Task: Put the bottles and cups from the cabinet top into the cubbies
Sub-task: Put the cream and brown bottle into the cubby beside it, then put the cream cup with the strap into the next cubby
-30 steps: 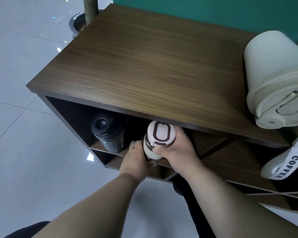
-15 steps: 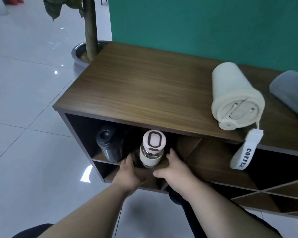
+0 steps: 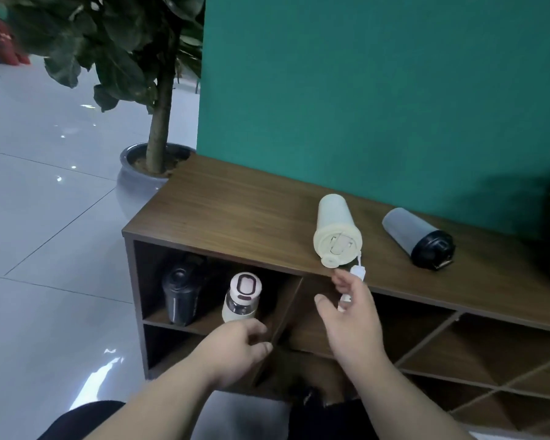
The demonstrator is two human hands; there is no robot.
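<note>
A pink-lidded glass bottle stands in the upper left cubby beside a black shaker bottle. My left hand hovers just below and in front of the pink-lidded bottle, fingers loosely curled, holding nothing. My right hand is raised with fingers apart in front of the hanging strap of a cream tumbler that lies on its side on the cabinet top. A grey bottle with a black lid also lies on the top, further right.
The cabinet has diagonal-divided cubbies to the right. A green wall stands behind it. A potted tree sits on the tiled floor at the cabinet's left end.
Both hands have let go of the pink-lidded bottle, which now stands alone in the cubby. My right hand rose toward the cream tumbler's strap. The view pulled back and up.
</note>
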